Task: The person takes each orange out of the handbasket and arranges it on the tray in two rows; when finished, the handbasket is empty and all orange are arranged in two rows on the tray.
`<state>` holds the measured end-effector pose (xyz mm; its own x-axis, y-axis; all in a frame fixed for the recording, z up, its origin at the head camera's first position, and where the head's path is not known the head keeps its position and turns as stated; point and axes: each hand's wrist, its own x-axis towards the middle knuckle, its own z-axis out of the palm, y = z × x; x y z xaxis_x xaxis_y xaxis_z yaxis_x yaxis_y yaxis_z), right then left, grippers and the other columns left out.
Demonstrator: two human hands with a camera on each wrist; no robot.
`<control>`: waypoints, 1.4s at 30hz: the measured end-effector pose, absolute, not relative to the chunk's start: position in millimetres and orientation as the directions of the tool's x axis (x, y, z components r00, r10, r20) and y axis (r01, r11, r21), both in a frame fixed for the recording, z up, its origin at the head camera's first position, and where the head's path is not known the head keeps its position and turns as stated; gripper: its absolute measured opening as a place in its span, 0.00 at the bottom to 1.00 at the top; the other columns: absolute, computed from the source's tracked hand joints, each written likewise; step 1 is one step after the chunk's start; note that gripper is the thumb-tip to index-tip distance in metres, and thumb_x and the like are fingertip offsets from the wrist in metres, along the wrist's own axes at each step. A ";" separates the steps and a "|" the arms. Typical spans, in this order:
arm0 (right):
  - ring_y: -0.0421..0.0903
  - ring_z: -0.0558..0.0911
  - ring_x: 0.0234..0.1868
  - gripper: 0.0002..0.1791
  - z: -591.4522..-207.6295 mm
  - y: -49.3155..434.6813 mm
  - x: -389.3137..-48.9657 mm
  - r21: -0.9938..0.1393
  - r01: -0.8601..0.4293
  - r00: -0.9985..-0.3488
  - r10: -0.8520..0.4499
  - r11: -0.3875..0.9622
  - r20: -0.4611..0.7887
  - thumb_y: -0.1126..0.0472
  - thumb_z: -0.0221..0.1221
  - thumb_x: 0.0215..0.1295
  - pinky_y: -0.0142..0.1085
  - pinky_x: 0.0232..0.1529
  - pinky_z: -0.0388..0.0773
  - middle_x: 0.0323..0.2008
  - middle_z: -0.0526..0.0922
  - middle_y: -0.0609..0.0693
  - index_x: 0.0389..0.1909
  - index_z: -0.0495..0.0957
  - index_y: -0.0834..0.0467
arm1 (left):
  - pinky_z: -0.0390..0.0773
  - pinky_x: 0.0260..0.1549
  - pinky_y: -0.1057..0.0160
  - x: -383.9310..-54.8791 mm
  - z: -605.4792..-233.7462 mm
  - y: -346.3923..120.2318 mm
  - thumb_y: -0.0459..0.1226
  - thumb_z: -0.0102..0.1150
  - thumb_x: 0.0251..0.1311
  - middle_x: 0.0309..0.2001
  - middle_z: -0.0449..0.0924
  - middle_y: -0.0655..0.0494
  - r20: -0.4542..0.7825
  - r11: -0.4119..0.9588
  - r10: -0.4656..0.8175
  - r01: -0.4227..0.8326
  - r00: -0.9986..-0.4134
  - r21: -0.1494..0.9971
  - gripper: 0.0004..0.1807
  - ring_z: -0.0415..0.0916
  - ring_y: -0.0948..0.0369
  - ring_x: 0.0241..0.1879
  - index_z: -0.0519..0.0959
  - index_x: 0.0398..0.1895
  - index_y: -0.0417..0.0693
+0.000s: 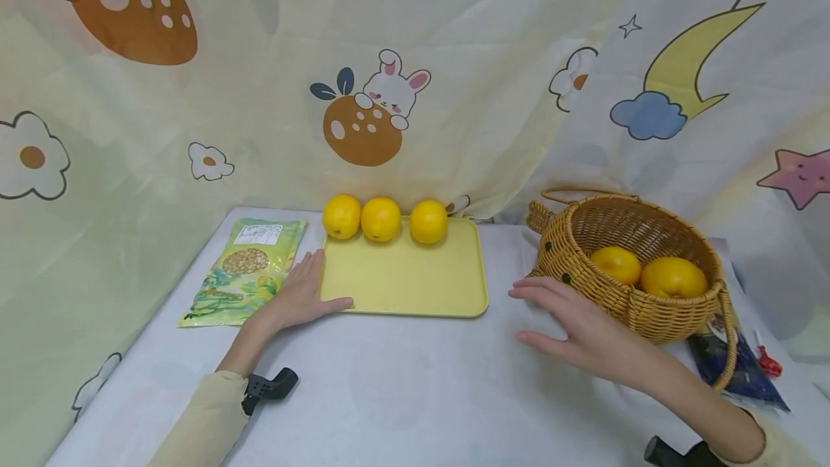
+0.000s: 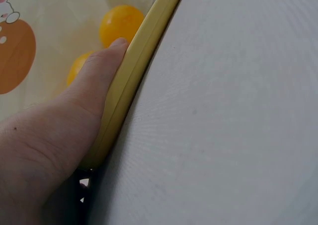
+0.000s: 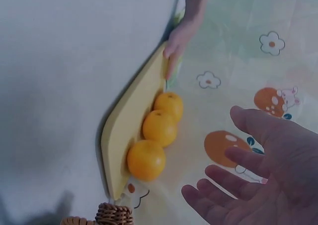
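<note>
Left hand (image 1: 298, 290): fingers straight, thumb spread off to the side, on the left edge and near-left corner of the yellow tray (image 1: 405, 279). Left wrist view: thumb laid straight along the tray's rim. Touching the tray, not wrapped round it.

Right hand (image 1: 577, 326): wide, thumb well apart from the fingers, nothing held. Right of centre in the head view, between the tray and the wicker basket (image 1: 655, 323), fingers pointing left towards the tray. Can't tell if it touches the basket; they overlap in view.

Tray: flat on the white table (image 1: 389, 395), middle of the frame. Three oranges in a row along its far edge: left orange (image 1: 341, 216) at the far-left corner, middle orange (image 1: 380, 219) right next to it, right orange (image 1: 428, 221) a small gap further along.

Basket: right side of the frame, two more inside, a rear orange (image 1: 615, 265) and a front orange (image 1: 674, 278).

Green bag (image 1: 246, 258): lying flat, left of the tray, just beside the left hand. Dark blue packet (image 1: 752, 380): lower right, partly behind the basket handle. Small red item (image 1: 769, 362) by it, too small to identify.

Patterned curtain (image 1: 480, 92) fills the upper frame.
</note>
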<state>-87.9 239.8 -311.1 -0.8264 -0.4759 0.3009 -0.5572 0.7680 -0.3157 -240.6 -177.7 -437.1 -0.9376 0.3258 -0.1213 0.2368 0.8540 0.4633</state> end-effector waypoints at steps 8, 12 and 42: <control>0.41 0.78 0.53 0.26 -306.3 252.0 -95.3 -0.321 -0.589 -0.802 -0.486 0.742 0.347 0.60 0.71 0.54 0.13 0.56 0.68 0.53 0.80 0.46 0.55 0.77 0.53 | 0.39 0.75 0.39 -241.2 -439.2 -178.4 0.75 0.54 0.45 0.78 0.31 0.38 -0.118 0.853 0.323 0.235 -0.939 0.467 0.72 0.32 0.41 0.78 0.33 0.77 0.37; 0.39 0.78 0.52 0.24 -302.7 255.6 -95.7 -0.340 -0.576 -0.813 -0.479 0.743 0.331 0.59 0.69 0.57 0.16 0.55 0.71 0.53 0.80 0.43 0.56 0.76 0.51 | 0.39 0.75 0.39 -241.3 -439.0 -178.6 0.75 0.54 0.45 0.78 0.32 0.38 -0.115 0.851 0.323 0.236 -0.939 0.470 0.72 0.32 0.41 0.78 0.33 0.77 0.37; 0.53 0.82 0.43 0.27 -236.5 396.4 -193.7 -0.289 -0.128 -0.959 -0.192 0.949 -0.207 0.50 0.53 0.72 0.46 0.40 0.85 0.51 0.80 0.68 0.57 0.73 0.70 | 0.37 0.75 0.40 -241.3 -440.7 -178.7 0.75 0.53 0.46 0.78 0.32 0.38 -0.108 0.850 0.339 0.255 -0.935 0.460 0.71 0.31 0.41 0.78 0.33 0.76 0.36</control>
<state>-193.7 396.4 -236.5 -0.9594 -0.1919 -0.2067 -0.1276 0.9489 -0.2886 -241.3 -178.7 -440.7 -0.9347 0.3386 -0.1081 0.2548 0.8504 0.4604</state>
